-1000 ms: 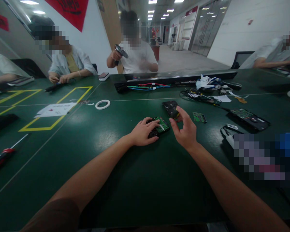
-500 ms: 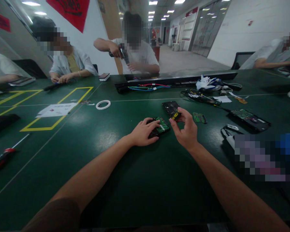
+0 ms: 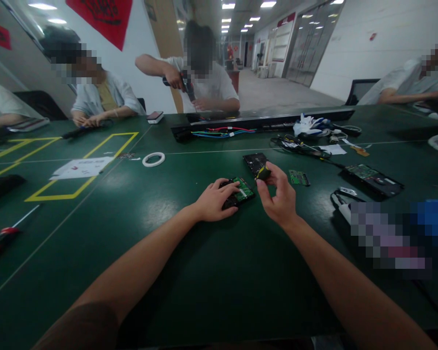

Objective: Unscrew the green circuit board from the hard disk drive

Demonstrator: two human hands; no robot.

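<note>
My left hand [image 3: 217, 200] lies over a hard drive [image 3: 245, 189] on the green table, its thumb along the near side and its fingers on top. The drive's green circuit board faces up beyond the fingertips. Between thumb and fingers, my right hand [image 3: 280, 197] grips a small screwdriver [image 3: 264, 173] with a yellow and black handle, just right of that drive. The screwdriver's tip is too fine to make out. A second black hard drive [image 3: 253, 164] lies just behind the screwdriver. To the right of my right hand rests a loose green circuit board [image 3: 299, 177].
A roll of white tape [image 3: 154, 159] and a printed sheet [image 3: 82, 167] lie left. A red-handled screwdriver [image 3: 2, 238] is at far left. Rightward are an opened black device [image 3: 372, 180], cables [image 3: 299, 146] and white gloves [image 3: 306, 125]. A long black housing [image 3: 263, 124] spans the back; co-workers sit around.
The screwdriver handle has turned slightly in my right hand, showing less yellow. My left hand stays on the hard drive. The whole view has shifted a little.
</note>
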